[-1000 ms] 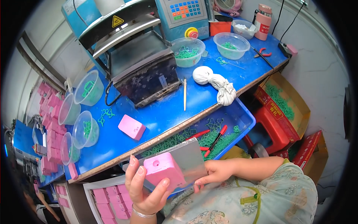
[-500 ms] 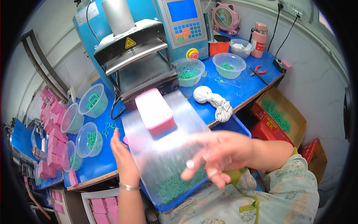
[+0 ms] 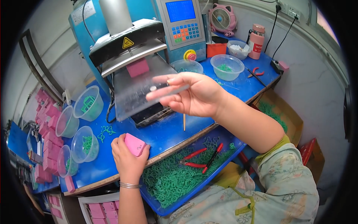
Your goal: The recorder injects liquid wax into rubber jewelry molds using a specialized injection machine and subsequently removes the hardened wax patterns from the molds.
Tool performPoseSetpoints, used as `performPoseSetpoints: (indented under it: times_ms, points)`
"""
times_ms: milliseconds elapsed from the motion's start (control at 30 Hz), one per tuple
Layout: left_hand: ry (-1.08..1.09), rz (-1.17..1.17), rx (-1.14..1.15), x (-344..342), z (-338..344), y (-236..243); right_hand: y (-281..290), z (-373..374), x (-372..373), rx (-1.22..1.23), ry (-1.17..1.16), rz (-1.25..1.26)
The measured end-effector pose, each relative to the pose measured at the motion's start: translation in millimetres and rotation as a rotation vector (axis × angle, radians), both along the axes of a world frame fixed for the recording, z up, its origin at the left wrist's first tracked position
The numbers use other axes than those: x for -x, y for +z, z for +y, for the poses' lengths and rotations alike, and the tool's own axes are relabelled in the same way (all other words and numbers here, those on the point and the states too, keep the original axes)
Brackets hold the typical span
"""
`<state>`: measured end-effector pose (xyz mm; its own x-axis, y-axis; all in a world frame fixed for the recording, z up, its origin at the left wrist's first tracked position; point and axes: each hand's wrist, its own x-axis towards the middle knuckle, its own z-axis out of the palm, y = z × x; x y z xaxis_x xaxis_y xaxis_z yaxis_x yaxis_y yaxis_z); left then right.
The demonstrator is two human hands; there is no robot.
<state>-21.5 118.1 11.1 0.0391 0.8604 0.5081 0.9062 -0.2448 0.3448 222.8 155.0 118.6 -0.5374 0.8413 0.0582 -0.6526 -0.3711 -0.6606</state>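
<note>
In the head view, the left hand (image 3: pixel 128 158) is curled over a pink block (image 3: pixel 135 144) that sits on the blue bench (image 3: pixel 108 168) near its front edge. The fingers lie along the block's left side and the thumb along its right, so the block is inside this grip, with its top left showing.

The right hand (image 3: pixel 199 95) reaches across the bench toward the press (image 3: pixel 128 43). Its grip is partly closed about the near right edge of a clear plate (image 3: pixel 132 93), fingers extended; blur hides exactly how the fingertips meet it. The plate slants over the dark lower block of the press, and whether it touches there cannot be told. A second pink block (image 3: pixel 138 68) shows at the plate's far end, just below the raised metal head, well beyond the right fingers.

Below the bench edge, between the forearms, a blue tray (image 3: pixel 158 210) holds green pieces (image 3: pixel 171 183), with red-handled pliers (image 3: pixel 194 164) and a red-and-black pen (image 3: pixel 213 158) on top.
</note>
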Motion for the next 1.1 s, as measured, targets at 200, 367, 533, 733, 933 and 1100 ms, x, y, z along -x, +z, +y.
performPoseSetpoints:
  times_ms: [200,367,533,733,933,1100]
  points:
    - [-0.002,0.000,0.002,0.8,1.2,-1.2,-13.9,12.9,13.9,-0.139,-0.332,-0.300]
    - [-0.013,-0.003,0.016,1.7,1.0,-2.4,-25.4,17.0,21.1,-0.228,-0.427,-0.392]
    - [-0.010,-0.035,-0.005,-1.0,-1.4,-1.1,-33.2,14.7,27.9,-0.290,-0.545,-0.410]
    - [-0.022,-0.058,0.014,-1.3,-4.8,-3.2,-23.5,21.9,34.9,-0.038,-0.480,-0.348]
    - [-0.028,-0.038,0.006,-3.9,-1.4,-2.9,-32.3,32.3,33.1,-0.069,-0.383,-0.304]
    - [-0.018,-0.066,-0.030,-3.1,-1.2,-5.5,-31.3,36.8,35.1,-0.053,-0.375,-0.292]
